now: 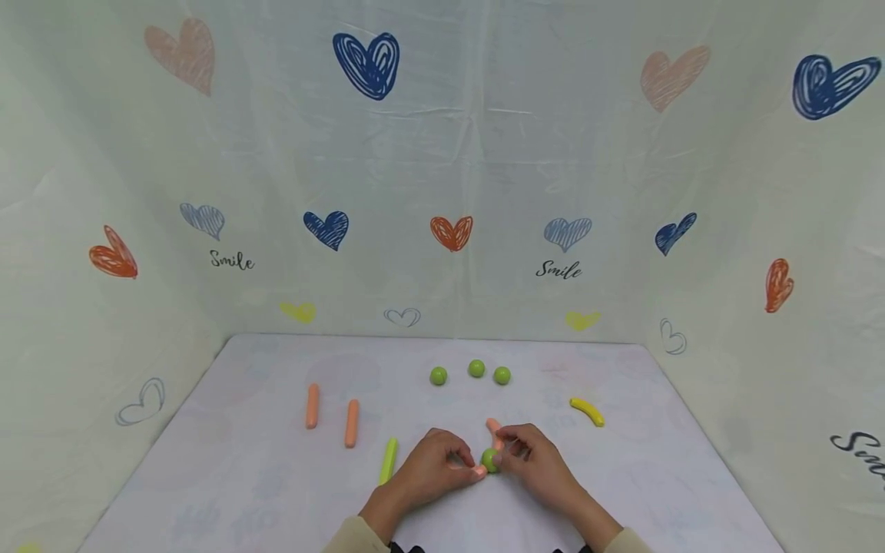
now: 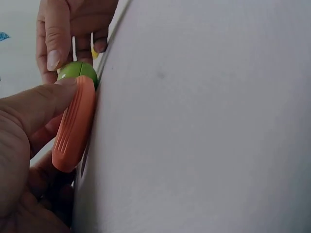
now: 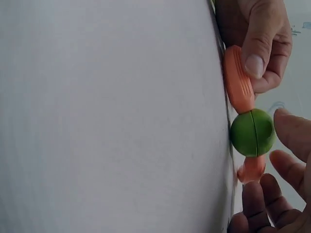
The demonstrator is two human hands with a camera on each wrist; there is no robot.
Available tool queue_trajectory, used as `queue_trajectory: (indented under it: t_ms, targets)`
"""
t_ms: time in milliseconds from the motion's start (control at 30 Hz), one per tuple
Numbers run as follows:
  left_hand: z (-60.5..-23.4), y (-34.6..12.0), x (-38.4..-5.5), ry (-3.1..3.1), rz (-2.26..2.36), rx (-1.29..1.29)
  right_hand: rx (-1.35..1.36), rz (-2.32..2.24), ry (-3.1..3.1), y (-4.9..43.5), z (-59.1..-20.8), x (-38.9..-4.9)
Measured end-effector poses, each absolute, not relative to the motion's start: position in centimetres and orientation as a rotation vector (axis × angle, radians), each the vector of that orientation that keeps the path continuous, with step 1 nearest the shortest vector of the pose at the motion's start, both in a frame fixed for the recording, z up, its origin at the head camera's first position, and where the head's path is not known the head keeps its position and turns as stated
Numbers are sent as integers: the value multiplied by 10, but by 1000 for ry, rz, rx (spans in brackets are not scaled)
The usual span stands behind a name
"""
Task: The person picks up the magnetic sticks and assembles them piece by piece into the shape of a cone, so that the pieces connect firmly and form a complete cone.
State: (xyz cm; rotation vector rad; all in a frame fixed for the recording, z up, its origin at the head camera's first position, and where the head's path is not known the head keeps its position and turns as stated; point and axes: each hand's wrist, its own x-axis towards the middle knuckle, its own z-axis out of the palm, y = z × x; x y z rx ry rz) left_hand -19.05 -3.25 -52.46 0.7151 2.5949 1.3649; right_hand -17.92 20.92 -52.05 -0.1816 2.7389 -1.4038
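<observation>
Green ball (image 1: 490, 460) on a white bench (image 1: 228, 430), between a person's two bare hands, in line with two orange sticks that meet it on opposite sides. The left hand (image 1: 435, 462) pinches the near orange stick (image 3: 238, 80), thumb on its grooved side, its tip against the ball. The right hand (image 1: 535, 463) bends loosely about the ball and the far orange stick (image 1: 493, 424); whether it grips either or only steadies them, I cannot tell.

The step in hand looks like joining or lining up sticks and ball; how firmly they are joined does not show. The next move seems to call for a steady ball and a straight push along the near stick.

Beyond the hands lie three loose green balls (image 1: 476, 369). To the left are two more orange sticks (image 1: 352, 423) and a yellow-green stick (image 1: 389, 459); to the right, a curved yellow piece (image 1: 587, 412).
</observation>
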Motion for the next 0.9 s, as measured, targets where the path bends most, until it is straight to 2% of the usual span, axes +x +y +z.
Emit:
queue_trajectory:
  t_ms: [200,667,900]
  targets:
    - [-524,-29,-189,2594,1373,712,-339,-1346,2755,207,-522,-175]
    - [-523,-25,-189,2606,1289,644,-368,-1325,2800,214,-518,-176]
    - [-514,-28,-191,2568,1306,579,-302,-1374,2758,212,-522,-179]
